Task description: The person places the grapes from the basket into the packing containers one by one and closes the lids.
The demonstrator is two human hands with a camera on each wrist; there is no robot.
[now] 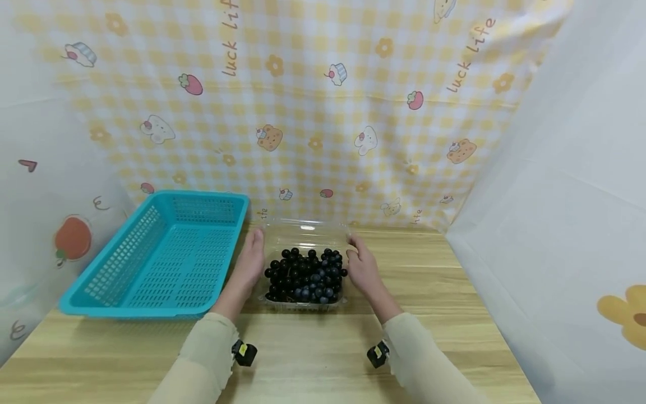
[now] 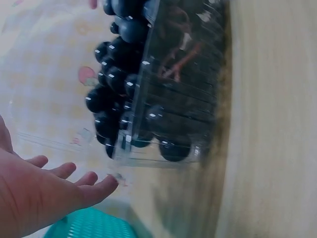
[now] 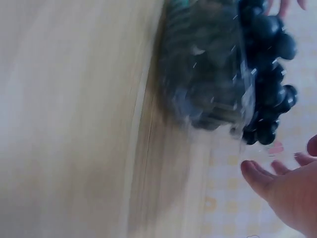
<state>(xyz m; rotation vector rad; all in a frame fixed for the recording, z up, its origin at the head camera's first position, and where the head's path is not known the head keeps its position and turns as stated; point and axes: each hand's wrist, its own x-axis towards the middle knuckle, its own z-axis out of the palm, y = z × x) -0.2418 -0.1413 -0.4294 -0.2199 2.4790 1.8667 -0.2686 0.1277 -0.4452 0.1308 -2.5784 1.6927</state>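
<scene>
Left hand (image 1: 250, 257) and right hand (image 1: 362, 265) flank a clear plastic box (image 1: 303, 306) of dark grapes (image 1: 298, 278) near the middle of the bench's (image 1: 313, 359) back edge, fingers loosely extended and gripping nothing. Whether fingertips touch the raised clear lid (image 1: 308, 234) behind the grapes is hard to tell. The step in hand appears to be handling the lid, with grapes heaped above the box's rim; the next move would seem to call for a light, even hold at both sides. A blue basket (image 1: 141, 311) sits at the bench's back left corner, before a checked cloth (image 1: 313, 174).
</scene>
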